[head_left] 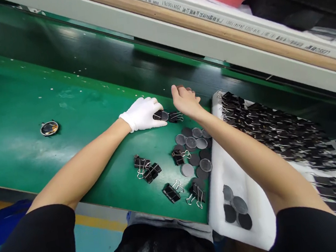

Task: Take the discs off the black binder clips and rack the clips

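Observation:
My left hand (146, 113), in a white glove, lies on the green bench with thumb and fingers closed around a black binder clip (157, 115). A dark round disc (164, 116) shows beside that clip. Just right of it lies another binder clip (175, 117) with silver wire handles. My bare right hand (187, 100) is raised a little farther right, its fingers curled; anything inside them is hidden. Below my right wrist, several grey and black discs (191, 142) lie loosely together. One binder clip (179, 157) rests among them, with several more (172, 192) nearer me.
A white foam tray (217, 193) at right holds rows of clipped pieces (265, 131) and several loose discs (240, 204). A round metal-rimmed piece (49, 128) lies on the green bench (92, 102) at left. A grey rail (157, 30) crosses behind my hands.

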The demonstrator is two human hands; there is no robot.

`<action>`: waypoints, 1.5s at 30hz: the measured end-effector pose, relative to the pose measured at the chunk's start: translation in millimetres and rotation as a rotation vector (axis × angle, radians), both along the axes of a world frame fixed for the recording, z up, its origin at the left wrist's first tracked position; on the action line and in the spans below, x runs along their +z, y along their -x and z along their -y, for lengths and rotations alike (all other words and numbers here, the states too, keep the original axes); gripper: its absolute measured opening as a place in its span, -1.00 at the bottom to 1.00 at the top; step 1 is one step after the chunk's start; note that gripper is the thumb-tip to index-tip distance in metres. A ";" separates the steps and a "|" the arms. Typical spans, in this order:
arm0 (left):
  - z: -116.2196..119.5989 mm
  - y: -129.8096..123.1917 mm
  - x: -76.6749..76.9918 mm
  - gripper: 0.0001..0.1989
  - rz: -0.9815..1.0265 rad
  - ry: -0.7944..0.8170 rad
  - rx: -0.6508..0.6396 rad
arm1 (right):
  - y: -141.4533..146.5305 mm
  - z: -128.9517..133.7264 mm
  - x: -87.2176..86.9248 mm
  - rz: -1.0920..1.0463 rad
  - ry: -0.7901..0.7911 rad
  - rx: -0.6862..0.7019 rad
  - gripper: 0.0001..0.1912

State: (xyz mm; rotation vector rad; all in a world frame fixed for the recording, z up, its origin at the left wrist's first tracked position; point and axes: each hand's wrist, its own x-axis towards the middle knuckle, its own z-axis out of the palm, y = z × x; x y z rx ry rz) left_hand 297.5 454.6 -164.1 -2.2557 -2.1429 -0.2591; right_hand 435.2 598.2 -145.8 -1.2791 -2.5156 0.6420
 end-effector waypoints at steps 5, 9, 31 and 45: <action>0.1 0.0 -1.6 -0.41 0.015 -0.006 0.000 | 9.1 -3.0 -33.5 -0.088 0.079 -0.029 -0.38; 0.1 -1.0 -0.9 -0.43 0.062 0.017 0.016 | -2.8 -5.1 -43.2 -0.091 0.057 -0.013 -0.35; -12.0 -12.3 -2.4 -0.42 0.132 0.038 -0.002 | -10.3 -11.8 -54.9 -0.087 -0.057 0.054 -0.25; -5.6 -19.3 16.6 -0.22 0.588 -0.031 0.315 | -60.6 10.8 4.7 -0.493 0.404 0.383 -0.48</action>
